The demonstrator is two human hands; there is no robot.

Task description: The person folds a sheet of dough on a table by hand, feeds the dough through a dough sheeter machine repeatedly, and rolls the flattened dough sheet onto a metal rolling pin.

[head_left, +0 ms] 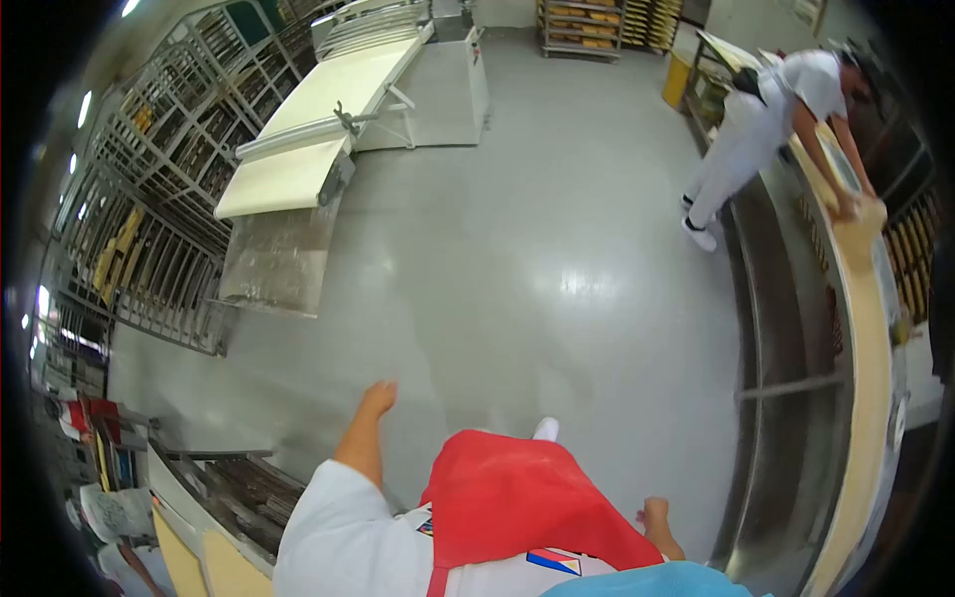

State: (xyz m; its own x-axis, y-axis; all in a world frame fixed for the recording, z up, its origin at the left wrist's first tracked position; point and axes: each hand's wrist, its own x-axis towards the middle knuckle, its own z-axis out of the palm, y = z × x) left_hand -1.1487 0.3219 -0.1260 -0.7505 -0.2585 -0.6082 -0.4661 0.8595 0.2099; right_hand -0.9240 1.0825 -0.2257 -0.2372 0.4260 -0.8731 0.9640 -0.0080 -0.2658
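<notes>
My left hand (379,398) hangs out ahead of me over the grey floor, its fingers loosely curled with nothing visible in them. Low on the right, beside my red apron (507,493), my right hand (654,512) is also curled, and no object shows in it. Neither hand touches anything that I can see. A light blue cloth or garment (652,582) crosses the bottom edge of the view, near my right forearm.
A dough sheeter (318,99) with a pale belt stands ahead left, near metal racks (149,189). Along the right runs a long worktable (867,398), where a person in white (751,124) bends over dough (858,234). More people (109,512) work behind left.
</notes>
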